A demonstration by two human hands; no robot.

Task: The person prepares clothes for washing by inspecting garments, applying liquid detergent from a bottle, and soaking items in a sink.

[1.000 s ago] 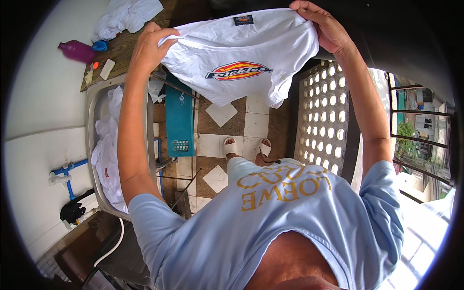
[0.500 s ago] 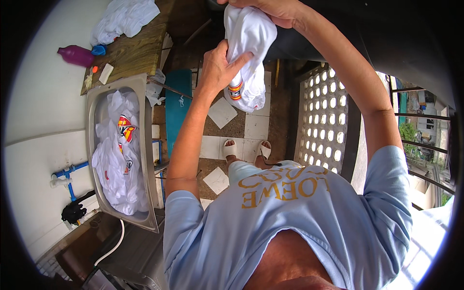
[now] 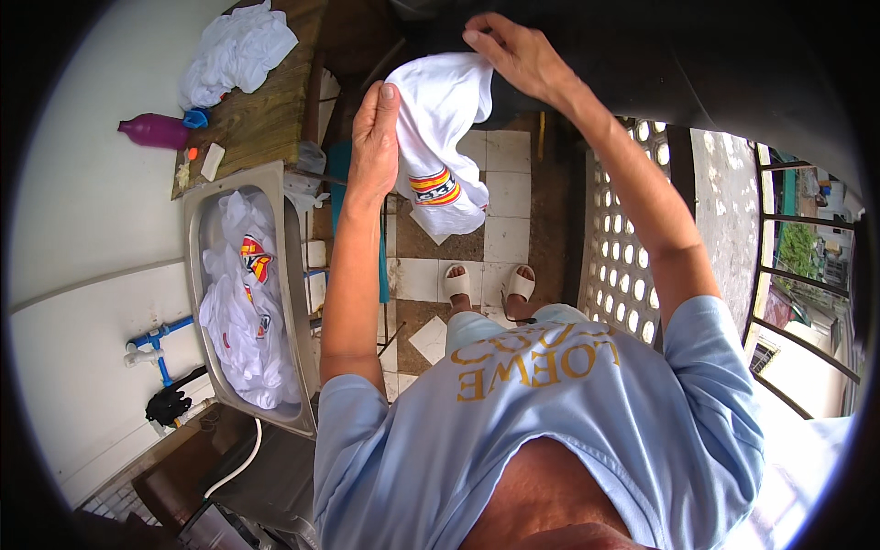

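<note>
A white garment (image 3: 445,110), probably a shirt, hangs in front of me with a red, yellow and black printed patch low on it. My left hand (image 3: 374,147) is closed on its left edge, thumb on the near side. Just above the garment's upper right corner is my right hand (image 3: 522,60). Its fingers are bent and apart, with nothing visible between them. More white garments with similar prints (image 3: 243,312) lie heaped in a steel sink basin (image 3: 305,367) at my left.
A wooden board (image 3: 261,115) beyond the basin carries a white cloth pile (image 3: 238,50), a purple bottle (image 3: 154,131) and a white bar (image 3: 212,161). Blue pipes (image 3: 163,332) run along the left wall. A perforated block wall (image 3: 623,247) and a dark sheet (image 3: 697,64) are on the right.
The garment has dropped lower and spread wider. My left hand has shifted from its front to its left edge. My right hand has come off its top and moved down.
</note>
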